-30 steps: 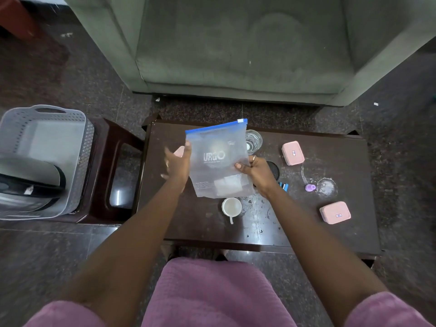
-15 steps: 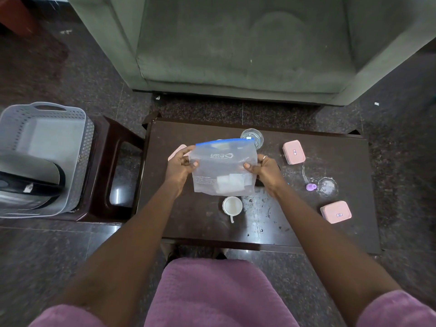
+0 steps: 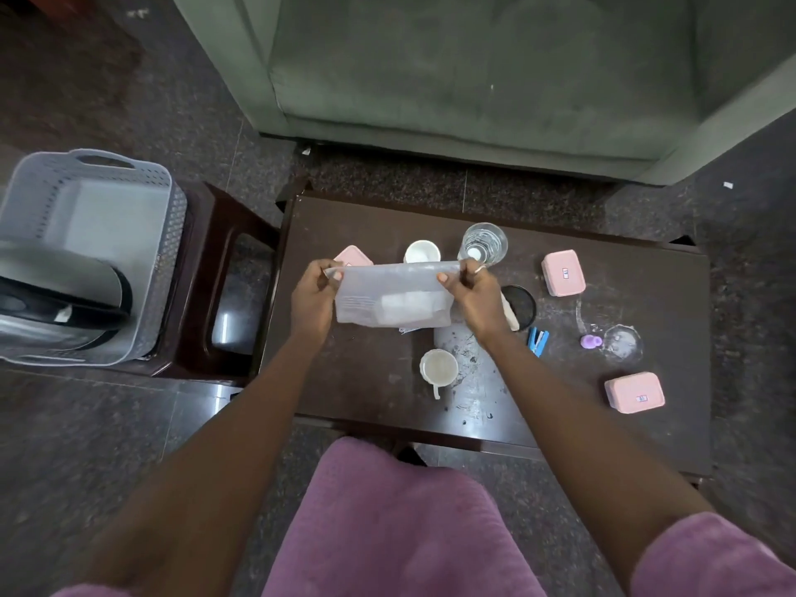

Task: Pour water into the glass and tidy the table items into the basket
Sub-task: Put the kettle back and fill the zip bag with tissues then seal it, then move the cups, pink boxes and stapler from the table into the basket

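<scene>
A white mug (image 3: 438,367) stands nearest the front edge of the surface (image 3: 366,381), a little left of the middle, its handle pointing at the person. By the near right corner lies the near pink box (image 3: 634,392). Farther in on the right half sit a blue stapler (image 3: 538,340), a small purple piece (image 3: 590,341) and a clear round dish (image 3: 622,342), close together in a row.

Above the middle of the surface, both hands hold a clear plastic bag (image 3: 394,295) off the top. The left hand (image 3: 312,295) pinches the bag's upper left corner between thumb and fingers, and the right hand (image 3: 476,295) pinches its upper right corner the same way. Something white lies inside the bag. A black round lid (image 3: 519,303) rests just right of the right hand.

Toward the far edge, from left to right, are the left pink box (image 3: 353,256), partly hidden by the bag, a white cup (image 3: 422,253), the glass (image 3: 484,243) standing upright, and the far pink box (image 3: 563,272). How full the glass is cannot be told.

Off the surface's left edge, a grey basket (image 3: 142,217) sits on a dark stool (image 3: 215,260), with a steel kettle (image 3: 56,295) in its near end. A green sofa (image 3: 474,79) stands beyond the far edge.
</scene>
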Demonstrator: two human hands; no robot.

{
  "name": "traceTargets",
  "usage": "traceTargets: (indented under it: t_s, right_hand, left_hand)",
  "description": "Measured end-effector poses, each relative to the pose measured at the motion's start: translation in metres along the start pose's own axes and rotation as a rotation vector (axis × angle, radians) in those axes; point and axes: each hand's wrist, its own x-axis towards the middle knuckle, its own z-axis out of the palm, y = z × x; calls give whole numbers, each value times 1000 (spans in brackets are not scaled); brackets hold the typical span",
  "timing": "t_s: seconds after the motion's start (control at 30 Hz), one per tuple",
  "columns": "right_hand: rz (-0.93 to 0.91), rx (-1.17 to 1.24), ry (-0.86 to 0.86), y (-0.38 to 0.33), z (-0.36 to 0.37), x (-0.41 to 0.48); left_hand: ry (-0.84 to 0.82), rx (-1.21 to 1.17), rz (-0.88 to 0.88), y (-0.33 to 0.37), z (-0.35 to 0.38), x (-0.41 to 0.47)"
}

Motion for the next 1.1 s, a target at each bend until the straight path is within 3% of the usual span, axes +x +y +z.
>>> traceTargets:
  t_s: [0.23, 0.37, 0.53, 0.67, 0.77, 0.87, 1.0, 1.1]
  right_hand:
    - [242, -80, -90, 40, 78, 2]
    - [396, -158, -171, 86, 110, 5]
    - [288, -525, -61, 133, 142, 10]
    - [232, -744, -91, 153, 159, 7]
    - [181, -851, 23, 145, 164, -4]
    - [48, -911, 166, 122, 150, -5]
    - [-102, -894, 483, 92, 103, 2]
    - [-78, -949, 659, 86, 52, 8]
  left_hand:
    - [191, 191, -124, -55, -37, 10]
    - [177, 432, -149, -97, -48, 27]
    - [79, 598, -92, -141, -53, 41]
    - [31, 944, 25, -165, -43, 34]
    - [-11, 956, 65, -162, -28, 19]
    - [-50, 781, 164, -133, -1, 15]
    - [-139, 645, 423, -79, 49, 28]
    - [-229, 678, 517, -43, 92, 42]
